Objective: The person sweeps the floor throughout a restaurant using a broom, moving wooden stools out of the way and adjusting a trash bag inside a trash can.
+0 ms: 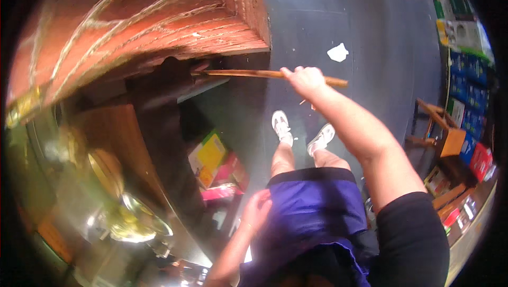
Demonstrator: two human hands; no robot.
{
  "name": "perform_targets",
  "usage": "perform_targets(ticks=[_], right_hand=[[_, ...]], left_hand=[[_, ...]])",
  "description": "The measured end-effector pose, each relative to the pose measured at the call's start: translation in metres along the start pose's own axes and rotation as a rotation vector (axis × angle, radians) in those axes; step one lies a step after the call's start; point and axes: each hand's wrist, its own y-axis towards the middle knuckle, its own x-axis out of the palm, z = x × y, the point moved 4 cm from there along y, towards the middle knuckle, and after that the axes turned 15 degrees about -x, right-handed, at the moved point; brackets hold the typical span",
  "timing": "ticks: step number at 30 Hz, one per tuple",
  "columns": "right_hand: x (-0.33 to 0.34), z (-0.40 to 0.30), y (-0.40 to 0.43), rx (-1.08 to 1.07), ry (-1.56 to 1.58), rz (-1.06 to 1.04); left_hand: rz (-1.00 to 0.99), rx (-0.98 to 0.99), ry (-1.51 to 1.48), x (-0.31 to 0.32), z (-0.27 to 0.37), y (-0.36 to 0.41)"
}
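My right hand [305,78] is closed around a wooden stick [246,73], close to its right end. The stick lies roughly level across the view, and its left end runs into dark shadow beside a red-brown wooden furniture piece [222,29] with pale grooved lines. What is at that far end is too dark to tell. My left hand [256,211] hangs beside my purple shorts [317,203], fingers loosely curled and a little apart, with nothing visible in it. Both my white shoes [282,125] stand on the dark floor [309,29].
A white scrap [338,52] lies on the floor ahead. Colourful boxes [208,160] stand low on the left, near a brown panel [127,140] and shiny metallic ware [135,219]. At right are a wooden stool [452,142] and stacked blue packages [470,76].
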Motion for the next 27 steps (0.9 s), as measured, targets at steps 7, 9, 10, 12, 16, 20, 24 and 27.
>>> perform_targets(ticks=[7,9,10,12,16,20,24,27], right_hand=[[0.026,0.079,-0.218,0.391,0.174,-0.194],[0.013,0.074,-0.303,0.519,0.051,-0.176],[0.006,0.067,-0.337,0.525,0.005,-0.163],[-0.015,0.054,-0.39,0.525,-0.067,-0.122],[-0.029,0.017,-0.447,0.596,0.02,-0.176],[0.004,-0.023,-0.426,0.545,0.353,-0.201],[0.056,-0.073,-0.326,0.267,1.013,-0.282],[0.074,-0.096,-0.261,0.31,1.877,-0.184]], left_hand=[[-0.023,-0.101,-0.071,-0.05,0.001,0.027],[-0.122,-0.048,-0.109,-0.039,0.023,0.034],[-0.14,-0.015,-0.096,-0.036,0.033,0.036],[-0.168,0.028,-0.039,-0.028,0.043,0.046],[-0.244,0.087,-0.008,0.008,0.061,0.055],[-0.426,-0.148,-0.233,0.068,0.057,0.069],[-0.43,-0.528,-0.545,0.137,0.083,0.096],[-0.088,-0.659,-0.998,0.128,0.035,0.189]])
